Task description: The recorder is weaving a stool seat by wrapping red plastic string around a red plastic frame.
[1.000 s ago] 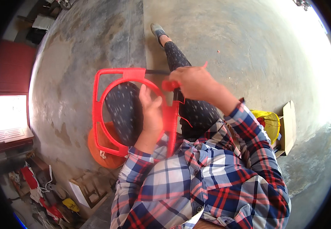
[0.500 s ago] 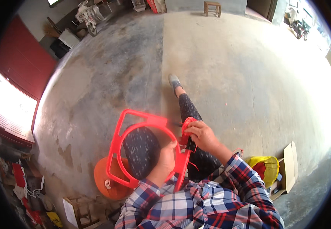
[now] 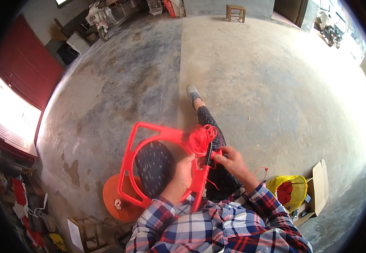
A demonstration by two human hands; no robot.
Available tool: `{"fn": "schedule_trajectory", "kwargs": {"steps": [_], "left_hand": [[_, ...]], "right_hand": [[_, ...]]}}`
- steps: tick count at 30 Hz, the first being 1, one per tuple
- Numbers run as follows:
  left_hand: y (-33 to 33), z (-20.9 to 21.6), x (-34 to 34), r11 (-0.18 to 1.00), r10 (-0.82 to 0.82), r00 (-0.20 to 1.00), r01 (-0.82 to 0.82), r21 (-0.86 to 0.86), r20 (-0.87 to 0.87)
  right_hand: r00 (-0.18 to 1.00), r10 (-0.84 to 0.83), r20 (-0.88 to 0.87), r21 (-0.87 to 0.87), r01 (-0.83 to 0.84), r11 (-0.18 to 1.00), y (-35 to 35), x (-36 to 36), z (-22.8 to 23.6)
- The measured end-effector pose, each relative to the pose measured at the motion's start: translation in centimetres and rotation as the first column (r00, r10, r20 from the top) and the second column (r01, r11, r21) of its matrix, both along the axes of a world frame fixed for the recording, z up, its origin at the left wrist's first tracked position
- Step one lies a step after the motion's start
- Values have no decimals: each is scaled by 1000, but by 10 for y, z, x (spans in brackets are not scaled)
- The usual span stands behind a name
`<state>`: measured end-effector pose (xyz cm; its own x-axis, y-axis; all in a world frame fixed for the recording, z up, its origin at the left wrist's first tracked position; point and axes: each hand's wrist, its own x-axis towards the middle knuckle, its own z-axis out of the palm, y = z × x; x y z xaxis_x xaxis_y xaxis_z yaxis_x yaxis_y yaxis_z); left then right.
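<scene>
Over my lap is a red frame [image 3: 127, 165], a large ring set within a squarish outline, its right side apparently wrapped in cord. My left hand [image 3: 182, 175] grips the ring's right side with the thumb up. A loose bundle of red cord [image 3: 202, 139] lies at the frame's upper right corner, slightly blurred. Beside it, a short black bar [image 3: 208, 153] slants along the frame's edge. Just right of that bar, my right hand [image 3: 232, 163] is closed in a pinch on red cord. A short red cord end hangs below the bar.
A yellow bag [image 3: 303, 185] with red material inside stands at right, against an open cardboard box [image 3: 320, 185]. An orange round seat [image 3: 122, 200] is at my left, near a wooden frame [image 3: 88, 236]. A small wooden stool [image 3: 235, 8] and a motorbike [image 3: 103, 21] stand far off.
My right hand has moved down and slightly right, from the top of the black bar to beside it. The red cord bundle now shows spread above the bar. The left hand keeps its hold.
</scene>
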<state>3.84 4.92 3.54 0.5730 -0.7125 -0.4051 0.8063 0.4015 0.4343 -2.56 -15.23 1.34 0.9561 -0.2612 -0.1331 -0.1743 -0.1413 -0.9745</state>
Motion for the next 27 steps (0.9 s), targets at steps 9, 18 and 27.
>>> {"fn": "schedule_trajectory", "kwargs": {"steps": [9, 18, 27], "left_hand": [[1, -2, -7, 973, -76, 992, 95, 209, -96], [4, 6, -12, 928, -196, 980, 173, 330, 37], [2, 20, -4, 909, -183, 982, 155, 387, 37]], "right_hand": [[981, -172, 90, 476, 110, 873, 1, -5, 17], [924, -77, 375, 783, -271, 559, -63, -82, 90], [917, -397, 35, 615, 294, 732, -45, -58, 91]]}}
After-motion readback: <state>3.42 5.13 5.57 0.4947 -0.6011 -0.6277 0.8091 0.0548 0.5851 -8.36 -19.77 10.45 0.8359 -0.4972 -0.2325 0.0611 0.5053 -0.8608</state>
